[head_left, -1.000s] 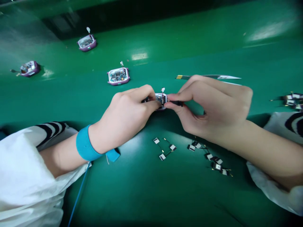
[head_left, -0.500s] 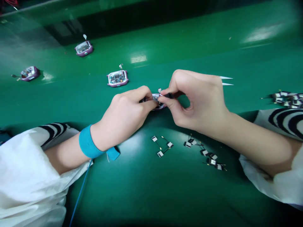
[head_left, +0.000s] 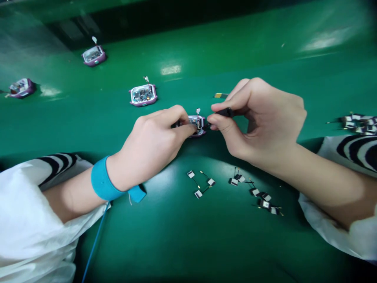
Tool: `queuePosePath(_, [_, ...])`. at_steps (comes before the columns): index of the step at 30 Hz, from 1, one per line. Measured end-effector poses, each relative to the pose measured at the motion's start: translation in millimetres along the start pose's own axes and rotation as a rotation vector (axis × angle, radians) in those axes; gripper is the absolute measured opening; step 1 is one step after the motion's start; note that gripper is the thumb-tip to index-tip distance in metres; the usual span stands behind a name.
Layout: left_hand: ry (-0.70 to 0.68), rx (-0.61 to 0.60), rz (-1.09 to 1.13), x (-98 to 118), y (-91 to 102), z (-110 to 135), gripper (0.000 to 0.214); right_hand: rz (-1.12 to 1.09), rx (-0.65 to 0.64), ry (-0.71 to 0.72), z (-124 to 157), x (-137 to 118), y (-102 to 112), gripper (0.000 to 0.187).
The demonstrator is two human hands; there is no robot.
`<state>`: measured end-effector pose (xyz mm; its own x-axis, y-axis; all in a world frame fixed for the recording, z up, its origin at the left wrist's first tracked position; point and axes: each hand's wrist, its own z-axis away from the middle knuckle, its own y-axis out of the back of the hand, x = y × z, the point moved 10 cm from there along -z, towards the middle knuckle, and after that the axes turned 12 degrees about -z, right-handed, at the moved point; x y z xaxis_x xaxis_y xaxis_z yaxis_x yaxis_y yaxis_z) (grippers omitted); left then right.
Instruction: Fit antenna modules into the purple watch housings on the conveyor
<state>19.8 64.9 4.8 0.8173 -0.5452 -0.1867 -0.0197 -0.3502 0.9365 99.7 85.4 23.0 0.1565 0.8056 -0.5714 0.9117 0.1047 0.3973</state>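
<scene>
- Your left fingers [head_left: 187,131] clamp the small purple case [head_left: 200,133], near the middle of the green worktop [head_left: 147,243].
- Your right fingers [head_left: 219,106] pinch a small black part [head_left: 226,113] just beside the case.
- You seem to be working inside the case, and this step calls for steady fingers.
- Your right hand [head_left: 259,122] now sits a bit farther from the case.
- Little white pads with wires [head_left: 198,184] lie nearer your edge of the worktop.

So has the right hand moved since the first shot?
Yes, the right hand has shifted slightly up the view, away from the small wired tabs.
</scene>
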Motion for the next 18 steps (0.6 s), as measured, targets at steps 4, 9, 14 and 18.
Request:
queuePosePath(4, [0.020, -0.012, 0.022, -1.1, -0.6, -0.7, 0.021, 0.002, -0.010, -0.031, 1.2, 3.4, -0.9, 0.014])
queuePosePath(9, [0.031, -0.066, 0.015, -1.5, -5.0, -1.4, 0.023, -0.009, -0.007, -0.071, 0.9, 5.7, -0.2, 0.015])
queuePosePath(14, [0.052, -0.061, 0.013, -3.3, -4.8, -1.0, 0.021, 0.012, 0.001, -0.073, -0.1, 4.1, 2.8, 0.012])
queuePosePath(18, [0.062, -0.074, 0.022, -3.6, -5.6, -0.4, 0.022, 0.042, -0.025, -0.113, 0.7, 8.9, 1.4, 0.012])
